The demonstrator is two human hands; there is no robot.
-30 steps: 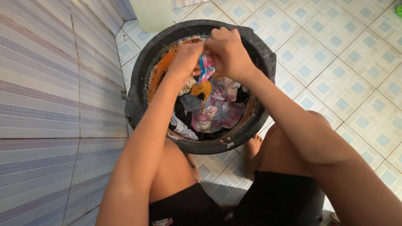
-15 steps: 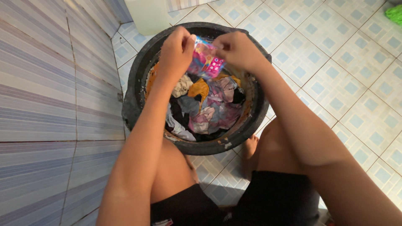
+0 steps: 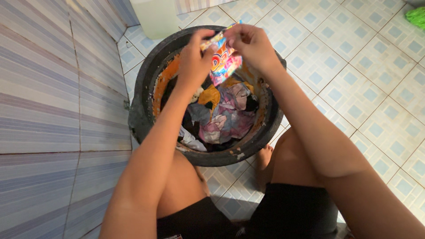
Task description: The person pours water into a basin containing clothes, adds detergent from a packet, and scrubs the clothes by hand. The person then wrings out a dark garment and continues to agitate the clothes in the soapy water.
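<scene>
Since half second ago: sachet [image 3: 223,59] raised higher, now hangs upright from top edge, front face turned to camera; before it was lower and more flat. Left hand [image 3: 194,62] and right hand [image 3: 250,44] both pinch top edge, fingers [image 3: 211,40] clamped on sachet, above far side of tub [image 3: 144,97]. Fingertips partly hidden behind sachet. Black round tub on tiled floor [image 3: 354,57], beside striped wall [image 3: 48,102]; inside, heap of mixed clothes [image 3: 226,115], single pieces hard to separate.
</scene>
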